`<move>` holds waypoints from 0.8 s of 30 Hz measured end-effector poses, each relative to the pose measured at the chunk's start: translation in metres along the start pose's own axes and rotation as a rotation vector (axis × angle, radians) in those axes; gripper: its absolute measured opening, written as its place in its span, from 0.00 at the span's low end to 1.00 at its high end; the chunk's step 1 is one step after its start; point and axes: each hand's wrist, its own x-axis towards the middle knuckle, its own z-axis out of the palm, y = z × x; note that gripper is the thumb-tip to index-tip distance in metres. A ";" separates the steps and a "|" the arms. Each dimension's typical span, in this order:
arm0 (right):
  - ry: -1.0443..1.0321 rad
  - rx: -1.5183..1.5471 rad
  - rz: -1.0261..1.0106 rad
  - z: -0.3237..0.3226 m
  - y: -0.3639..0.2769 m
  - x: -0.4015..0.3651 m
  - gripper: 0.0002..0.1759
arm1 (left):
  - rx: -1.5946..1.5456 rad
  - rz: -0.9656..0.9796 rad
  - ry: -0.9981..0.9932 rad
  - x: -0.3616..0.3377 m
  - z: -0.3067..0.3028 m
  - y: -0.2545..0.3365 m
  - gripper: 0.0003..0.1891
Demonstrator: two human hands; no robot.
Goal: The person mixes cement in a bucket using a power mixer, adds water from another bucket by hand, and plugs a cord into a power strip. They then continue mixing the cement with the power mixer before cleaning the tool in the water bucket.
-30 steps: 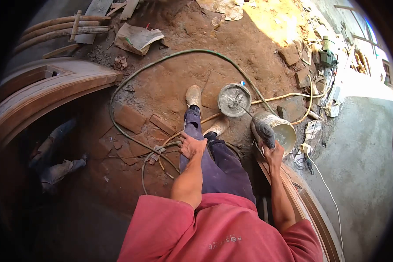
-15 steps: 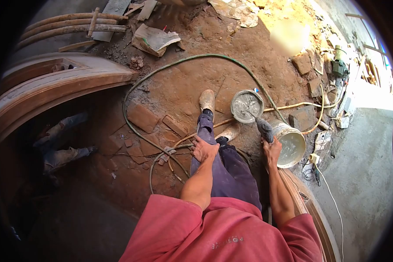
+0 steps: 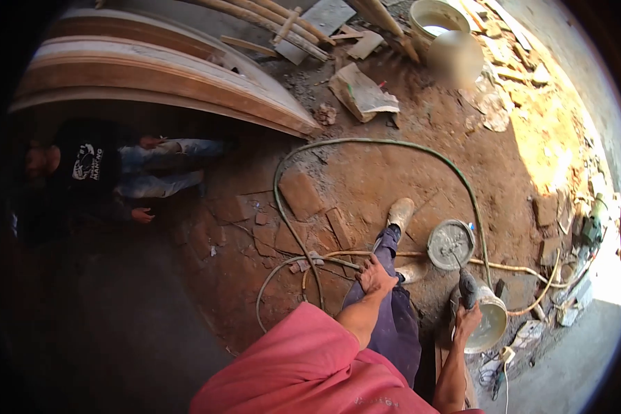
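My right hand (image 3: 468,319) is wrapped round the grip of a dark power tool (image 3: 468,288). From the tool a thin rod reaches into a round bucket of grey wet mix (image 3: 451,244). Just beside my right hand stands a larger white bucket (image 3: 490,323) with pale liquid in it. My left hand (image 3: 376,277) rests on my thigh near the knee, over the purple trousers (image 3: 395,331), its fingers spread and holding nothing.
A green hose (image 3: 393,141) loops over the dirt floor, and a yellow hose (image 3: 524,267) runs right. At left another person (image 3: 93,162) stands in shadow below a wooden frame (image 3: 165,69). Brick slabs (image 3: 300,195) and a torn paper bag (image 3: 363,92) lie around.
The view has swung left, so my hands, the tool and both buckets appear lower and farther right. More of the other person shows. The tool's rod stays in the grey mix.
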 end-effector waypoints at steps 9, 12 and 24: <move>-0.050 -0.017 -0.002 0.023 0.007 0.042 0.20 | -0.040 0.002 -0.058 0.003 -0.009 -0.001 0.61; -0.104 0.159 0.017 0.010 0.005 0.050 0.21 | -0.037 0.017 -0.038 0.006 -0.006 -0.001 0.61; -0.085 0.103 -0.078 -0.068 -0.035 -0.002 0.19 | 0.053 0.028 0.024 0.001 -0.004 0.008 0.55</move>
